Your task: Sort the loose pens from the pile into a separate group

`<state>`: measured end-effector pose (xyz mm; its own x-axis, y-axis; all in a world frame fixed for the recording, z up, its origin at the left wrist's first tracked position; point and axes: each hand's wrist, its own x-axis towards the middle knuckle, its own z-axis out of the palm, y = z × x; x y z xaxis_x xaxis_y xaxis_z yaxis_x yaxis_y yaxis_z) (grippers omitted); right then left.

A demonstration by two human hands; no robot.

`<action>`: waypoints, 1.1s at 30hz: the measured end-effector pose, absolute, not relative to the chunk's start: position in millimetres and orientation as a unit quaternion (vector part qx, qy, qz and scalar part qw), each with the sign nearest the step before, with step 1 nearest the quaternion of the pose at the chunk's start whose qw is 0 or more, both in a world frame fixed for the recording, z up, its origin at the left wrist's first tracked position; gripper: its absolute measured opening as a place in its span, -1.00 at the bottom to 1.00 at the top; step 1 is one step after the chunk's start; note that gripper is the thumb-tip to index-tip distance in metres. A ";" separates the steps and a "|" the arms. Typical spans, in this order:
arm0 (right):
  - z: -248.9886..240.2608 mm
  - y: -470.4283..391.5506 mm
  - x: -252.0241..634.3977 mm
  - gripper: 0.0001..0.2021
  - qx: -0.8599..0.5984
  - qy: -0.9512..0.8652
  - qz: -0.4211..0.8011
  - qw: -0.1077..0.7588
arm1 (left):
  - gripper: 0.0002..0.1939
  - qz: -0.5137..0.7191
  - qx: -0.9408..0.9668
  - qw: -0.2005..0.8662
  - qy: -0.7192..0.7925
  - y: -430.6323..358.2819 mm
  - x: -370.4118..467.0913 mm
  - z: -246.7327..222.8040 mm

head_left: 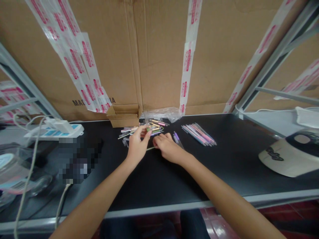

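My left hand (139, 142) is closed in a pinch around a small green piece (149, 129), above a loose pile of pens and pen parts (157, 122). Just right of it, my right hand (165, 146) has its fingers curled down near the black tabletop (174, 186). A thin pale green stick (151, 148) shows beside its fingertips; whether the fingers grip it is hard to tell. Purple pens (176, 137) lie right of that hand. Farther right, several pink, blue and clear pens (199, 134) lie side by side in a bundle.
An open cardboard box (124, 120) and clear plastic wrap (169, 114) stand at the back. At left are a power strip (53, 131), cables and a pixelated dark object (81, 164). A cap (289, 154) lies at the right. Metal frame posts flank the table.
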<state>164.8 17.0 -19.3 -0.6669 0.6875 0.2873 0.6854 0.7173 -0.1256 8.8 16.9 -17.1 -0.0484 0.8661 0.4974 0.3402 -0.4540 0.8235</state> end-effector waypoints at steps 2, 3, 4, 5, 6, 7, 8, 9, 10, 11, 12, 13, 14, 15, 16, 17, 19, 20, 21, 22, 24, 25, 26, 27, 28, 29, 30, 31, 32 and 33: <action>-12.9 22.7 177.3 -0.66 -0.403 -0.896 0.009 0.184 | -0.79 0.578 0.627 0.243 0.462 19.3 6.3 -18.2; -10.3 26.7 185.0 -0.65 -0.416 -0.887 0.011 0.202 | -0.77 0.590 0.616 0.245 0.461 20.3 5.2 -18.5; -8.3 31.1 192.9 -0.63 -0.432 -0.872 0.012 0.230 | -0.76 0.600 0.606 0.245 0.462 21.1 4.3 -18.7; -6.8 35.6 200.5 -0.63 -0.440 -0.856 0.021 0.270 | -0.75 0.605 0.600 0.244 0.463 21.6 3.7 -18.9; -5.8 39.9 207.2 -0.65 -0.441 -0.837 0.044 0.322 | -0.75 0.603 0.600 0.246 0.465 21.9 3.6 -19.0; -5.0 43.6 212.6 -0.67 -0.436 -0.809 0.071 0.387 | -0.75 0.590 0.608 0.252 0.467 21.7 4.1 -19.2; -4.3 46.6 216.5 -0.68 -0.425 -0.774 0.101 0.458 | -0.77 0.568 0.622 0.262 0.470 21.2 5.1 -19.5; -3.6 48.6 218.8 -0.66 -0.410 -0.735 0.131 0.524 | -0.80 0.537 0.642 0.276 0.473 20.3 6.6 -20.1; -2.7 49.5 219.8 -0.61 -0.394 -0.695 0.157 0.581 | -0.83 0.498 0.665 0.290 0.475 19.1 8.6 -20.9; -1.5 49.5 219.6 -0.55 -0.379 -0.660 0.178 0.624 | -0.86 0.459 0.686 0.303 0.477 17.6 10.9 -21.9; -0.2 48.7 218.6 -0.47 -0.368 -0.634 0.195 0.652 | -0.89 0.423 0.706 0.309 0.476 15.9 13.2 -23.1; 1.3 47.1 217.2 -0.40 -0.362 -0.616 0.208 0.668 | -0.90 0.397 0.721 0.310 0.476 14.2 15.5 -24.3; 2.7 45.2 215.6 -0.35 -0.360 -0.607 0.219 0.674 | -0.90 0.380 0.731 0.310 0.474 12.6 17.6 -25.5; 4.2 43.0 214.0 -0.32 -0.362 -0.605 0.229 0.671 | -0.90 0.369 0.739 0.309 0.471 11.1 19.3 -26.5; 5.4 40.8 212.6 -0.31 -0.365 -0.608 0.240 0.663 | -0.89 0.363 0.744 0.310 0.467 9.8 20.7 -27.3; 6.4 38.8 211.3 -0.31 -0.367 -0.613 0.251 0.653 | -0.89 0.359 0.749 0.311 0.463 8.7 21.6 -28.0; 7.6 36.0 209.2 -0.30 -0.367 -0.621 0.266 0.639 | -0.89 0.352 0.755 0.313 0.457 7.3 22.7 -28.4; 7.9 35.2 208.4 -0.27 -0.363 -0.623 0.270 0.638 | -0.89 0.349 0.756 0.314 0.456 6.9 22.9 -28.4; 8.1 34.7 207.8 -0.24 -0.359 -0.623 0.271 0.640 | -0.89 0.347 0.758 0.314 0.455 6.6 23.0 -28.3; 8.2 34.4 207.4 -0.22 -0.356 -0.622 0.271 0.643 | -0.89 0.346 0.759 0.314 0.454 6.4 23.0 -28.1; 8.7 34.0 207.1 -0.19 -0.358 -0.619 0.271 0.644 | -0.89 0.348 0.761 0.310 0.450 6.3 23.1 -27.8; 9.0 33.7 207.3 -0.20 -0.363 -0.619 0.272 0.641 | -0.88 0.350 0.762 0.308 0.449 6.3 23.1 -27.7; 9.4 33.4 207.5 -0.20 -0.369 -0.619 0.272 0.638 | -0.88 0.352 0.763 0.306 0.448 6.3 23.1 -27.7; 9.8 33.1 207.7 -0.21 -0.374 -0.620 0.270 0.634 | -0.88 0.353 0.763 0.305 0.447 6.3 23.1 -27.7; 10.1 32.9 207.9 -0.21 -0.378 -0.622 0.268 0.631 | -0.88 0.353 0.763 0.305 0.447 6.4 23.1 -27.7; 10.3 32.7 208.2 -0.20 -0.379 -0.626 0.265 0.628 | -0.88 0.352 0.763 0.306 0.447 6.4 23.1 -27.8; 10.4 32.7 208.4 -0.20 -0.377 -0.630 0.263 0.626 | -0.88 0.351 0.764 0.307 0.446 6.5 23.0 -27.9; 10.2 32.8 208.5 -0.20 -0.373 -0.636 0.263 0.622 | -0.88 0.349 0.765 0.307 0.446 6.5 22.9 -28.1; 9.9 33.2 208.6 -0.21 -0.368 -0.642 0.267 0.618 | -0.88 0.347 0.766 0.306 0.446 6.6 22.8 -28.3; 9.4 33.6 208.7 -0.21 -0.361 -0.648 0.273 0.612 | -0.88 0.346 0.767 0.304 0.446 6.8 22.7 -28.6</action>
<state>208.7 33.6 9.4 0.0098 0.8024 0.5967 0.1337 0.5904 -0.7960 22.7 6.8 -28.6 0.3629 0.8949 0.2597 0.4736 -0.4171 0.7757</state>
